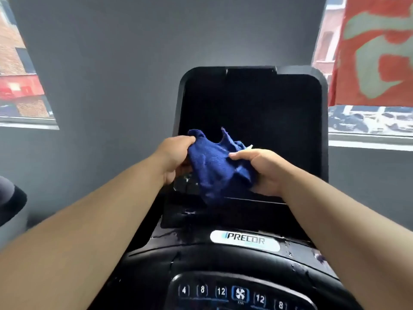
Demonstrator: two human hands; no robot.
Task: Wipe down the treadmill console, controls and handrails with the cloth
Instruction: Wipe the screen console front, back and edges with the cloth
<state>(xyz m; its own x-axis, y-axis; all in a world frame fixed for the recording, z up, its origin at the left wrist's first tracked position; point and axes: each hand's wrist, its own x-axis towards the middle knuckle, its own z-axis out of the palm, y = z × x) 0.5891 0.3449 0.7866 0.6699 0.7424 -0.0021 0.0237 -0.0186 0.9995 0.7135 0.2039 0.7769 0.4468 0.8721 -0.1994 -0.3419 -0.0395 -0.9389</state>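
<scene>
The left grip (176, 153) and right grip (261, 168) both pinch the bunched blue cloth (212, 166) at centre frame, in front of the dark console screen (257, 104). Droplets (178, 238) bead above the controls (223, 291) at the bottom, so wiping looks barely begun. The handrails are not visible.

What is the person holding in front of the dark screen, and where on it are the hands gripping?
A blue cloth, held with both hands: the left hand grips its left edge and the right hand its right edge.
</scene>
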